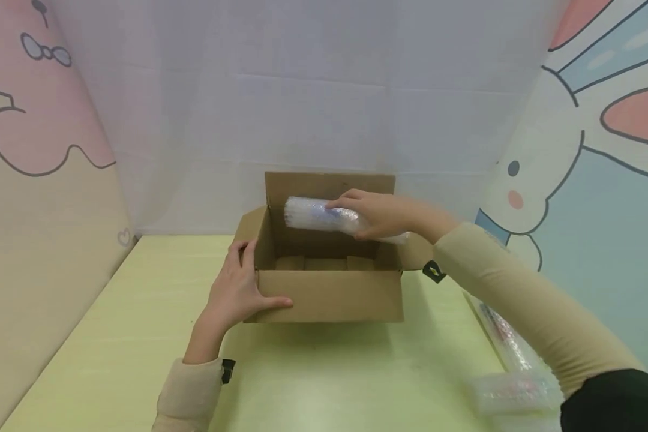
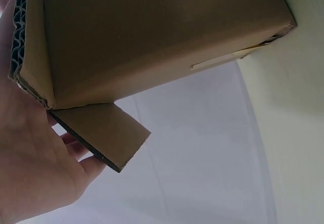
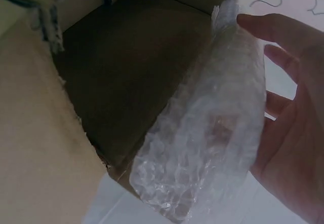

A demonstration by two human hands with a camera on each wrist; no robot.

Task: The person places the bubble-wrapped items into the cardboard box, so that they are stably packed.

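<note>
An open cardboard box [image 1: 330, 297] stands on the table with its flaps folded outward. My left hand [image 1: 234, 292] holds its front left corner, thumb along the front flap and fingers at the left flap; in the left wrist view the fingertips show behind the small side flap [image 2: 104, 133]. With my right hand [image 1: 384, 214] I grip a bubble-wrapped bundle [image 1: 312, 214] from above, over the box's opening. Seen from the right wrist, the clear wrap [image 3: 212, 127] slants across the opening, with a faint reddish patch inside; what it contains cannot be made out.
More bubble-wrapped bundles [image 1: 515, 393] lie at the table's right side, partly behind my right sleeve. The pale yellow-green table [image 1: 156, 318] meets a white cloth [image 1: 313, 126] at the back. Printed cartoon walls flank it left and right.
</note>
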